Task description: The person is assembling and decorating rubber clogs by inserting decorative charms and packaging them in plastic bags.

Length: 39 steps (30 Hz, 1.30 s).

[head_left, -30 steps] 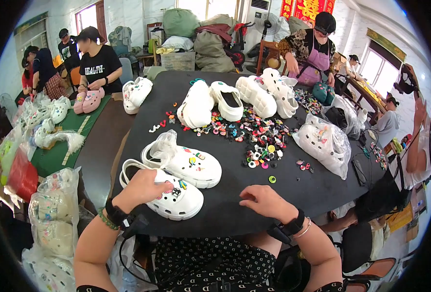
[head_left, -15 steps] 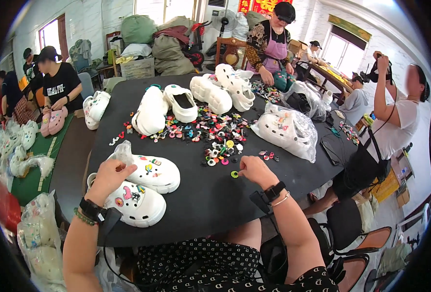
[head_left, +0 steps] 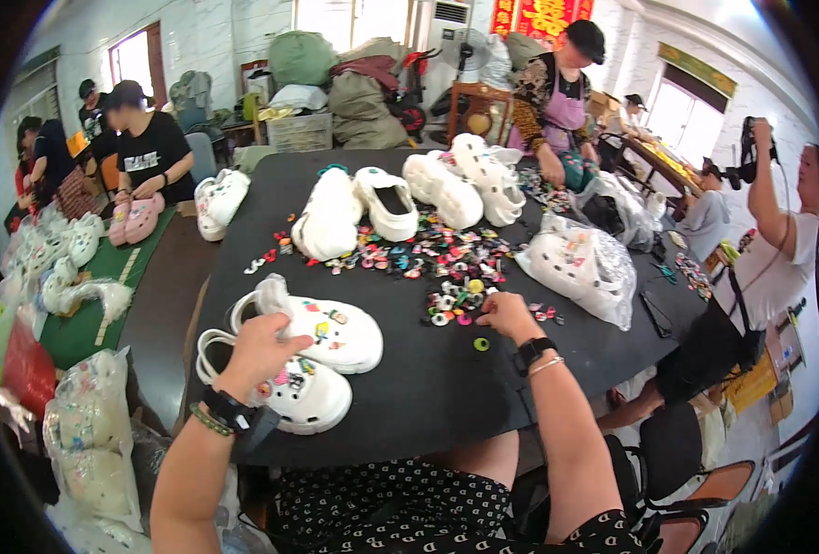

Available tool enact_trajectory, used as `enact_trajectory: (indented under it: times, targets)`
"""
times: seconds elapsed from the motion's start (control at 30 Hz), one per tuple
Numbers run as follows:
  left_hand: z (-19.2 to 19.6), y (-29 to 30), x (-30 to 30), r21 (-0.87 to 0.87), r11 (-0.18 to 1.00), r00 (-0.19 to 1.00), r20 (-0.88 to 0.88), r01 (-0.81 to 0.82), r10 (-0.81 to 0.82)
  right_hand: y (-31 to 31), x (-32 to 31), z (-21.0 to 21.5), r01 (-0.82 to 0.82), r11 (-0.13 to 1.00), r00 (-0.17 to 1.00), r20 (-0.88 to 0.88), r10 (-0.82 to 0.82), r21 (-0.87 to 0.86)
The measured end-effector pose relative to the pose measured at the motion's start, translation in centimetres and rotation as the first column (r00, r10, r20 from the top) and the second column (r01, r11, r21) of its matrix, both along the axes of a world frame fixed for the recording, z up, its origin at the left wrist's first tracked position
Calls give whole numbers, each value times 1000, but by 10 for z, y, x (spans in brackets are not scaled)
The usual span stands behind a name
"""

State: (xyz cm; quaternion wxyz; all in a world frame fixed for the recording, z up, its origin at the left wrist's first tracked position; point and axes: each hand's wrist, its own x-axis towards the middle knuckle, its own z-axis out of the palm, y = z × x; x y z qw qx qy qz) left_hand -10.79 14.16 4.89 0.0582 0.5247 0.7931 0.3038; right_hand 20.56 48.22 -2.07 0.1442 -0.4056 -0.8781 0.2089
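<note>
Head, white clog [head_left: 311, 399], under left grip [head_left: 261, 349]

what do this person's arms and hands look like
The left hand is ungloved, with a black strap and green beaded bracelet at the wrist; the right hand is ungloved too, with a black band and thin pale bangle. Both forearms are bare; a black sleeve with a white pattern shows on the right.

Downward head view (wide fisheye)
</note>
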Motion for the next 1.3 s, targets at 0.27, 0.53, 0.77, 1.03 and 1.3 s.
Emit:
enact_trajectory:
  times: [0.27,0.53,0.77,1.03,1.3]
  targets:
    - [-1,-5,7,64,996,996,-64,60,-56,-75,-40,63,-153,978,970,-170,177,145]
    - [-1,-8,9,82,995,994,-97,54,-46,-174,-110,104,-593,796,758,-248,603,121]
    - [-4,-7,5,100,994,995,-86,51,-43,-184,-147,92,-585,811,803,-138,580,5]
    - [-15,-7,7,189,978,983,-174,93,-60,-177,-163,97,-593,760,805,157,573,266]
    - [-15,-8,14,245,966,989,-142,83,-49,-191,-174,110,-524,825,842,276,464,211]
